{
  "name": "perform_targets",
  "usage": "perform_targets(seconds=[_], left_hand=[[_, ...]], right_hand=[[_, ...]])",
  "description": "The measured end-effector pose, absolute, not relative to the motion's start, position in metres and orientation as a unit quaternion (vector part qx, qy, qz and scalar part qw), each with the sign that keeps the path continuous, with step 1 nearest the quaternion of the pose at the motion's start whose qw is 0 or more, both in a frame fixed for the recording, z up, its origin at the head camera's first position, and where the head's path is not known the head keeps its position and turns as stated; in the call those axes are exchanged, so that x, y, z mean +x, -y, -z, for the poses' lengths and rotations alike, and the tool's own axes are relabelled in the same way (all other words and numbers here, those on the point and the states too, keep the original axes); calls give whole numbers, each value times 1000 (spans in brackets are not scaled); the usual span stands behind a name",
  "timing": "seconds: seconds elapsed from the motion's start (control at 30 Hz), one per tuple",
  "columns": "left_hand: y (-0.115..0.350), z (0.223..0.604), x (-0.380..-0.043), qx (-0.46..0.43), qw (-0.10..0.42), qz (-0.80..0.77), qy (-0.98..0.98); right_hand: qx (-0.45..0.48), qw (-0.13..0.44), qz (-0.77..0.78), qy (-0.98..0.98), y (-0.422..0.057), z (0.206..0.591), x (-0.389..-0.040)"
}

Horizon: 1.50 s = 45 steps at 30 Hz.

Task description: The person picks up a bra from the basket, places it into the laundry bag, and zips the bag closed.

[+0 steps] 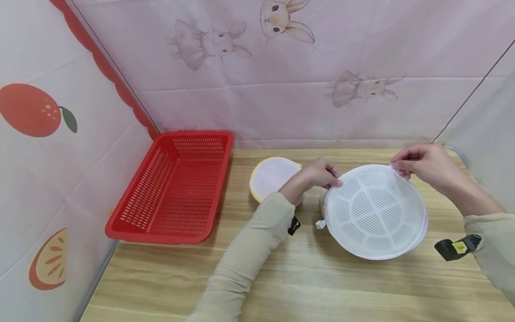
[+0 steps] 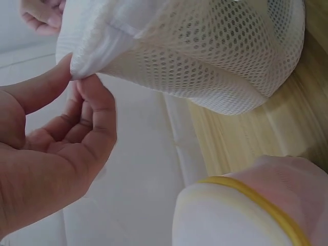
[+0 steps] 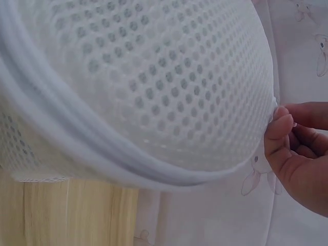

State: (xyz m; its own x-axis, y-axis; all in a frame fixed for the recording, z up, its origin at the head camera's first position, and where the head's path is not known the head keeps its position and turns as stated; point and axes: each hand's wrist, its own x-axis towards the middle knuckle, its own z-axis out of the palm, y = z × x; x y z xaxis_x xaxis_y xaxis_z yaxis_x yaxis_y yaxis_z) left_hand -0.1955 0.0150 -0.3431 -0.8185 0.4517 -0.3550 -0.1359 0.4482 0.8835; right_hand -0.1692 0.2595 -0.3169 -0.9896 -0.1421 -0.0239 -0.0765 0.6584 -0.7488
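Note:
A white round mesh laundry bag (image 1: 376,212) stands on the wooden table at the right, its honeycomb top facing up. Thumb and forefinger of my left hand (image 1: 319,173) pinch the bag's rim at its upper left, and the left wrist view shows the edge cloth between them. My right hand (image 1: 428,166) pinches the rim at the far right, seen closely in the right wrist view. A zip seam (image 3: 102,138) runs round the bag's top edge. A small white tab (image 1: 320,224) sticks out at the bag's left side. The bag's contents cannot be made out.
A smaller white mesh bag with yellow trim (image 1: 273,176) stands left of the big bag, partly behind my left forearm. Farther left lies a red plastic basket (image 1: 185,192) with slotted walls. A rabbit-print curtain (image 1: 281,112) closes off the back of the table.

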Motion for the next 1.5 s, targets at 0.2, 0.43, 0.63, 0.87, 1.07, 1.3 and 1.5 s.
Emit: perform_targets(seconds=[0.2, 0.43, 0.63, 0.87, 1.07, 1.3, 1.5], left_hand=[[-14, 345, -195, 85, 271, -524, -803], [-17, 347, -195, 80, 254, -527, -807], [-17, 350, -194, 80, 241, -534, -806], [-12, 356, -191, 33, 231, -557, -797], [-3, 362, -189, 22, 224, -577, -785], [5, 363, -191, 46, 239, -579, -778], [7, 362, -193, 58, 245, -559, -790]], right_hand=[[-73, 47, 413, -906, -262, 315, -170], [-71, 52, 404, -910, -263, 313, -171], [-67, 40, 398, -914, -262, 317, -172], [-67, 36, 401, -913, -266, 322, -170], [-48, 54, 405, -912, -274, 329, -167], [-29, 77, 406, -910, -281, 334, -162], [-33, 72, 428, -900, -280, 333, -162]])
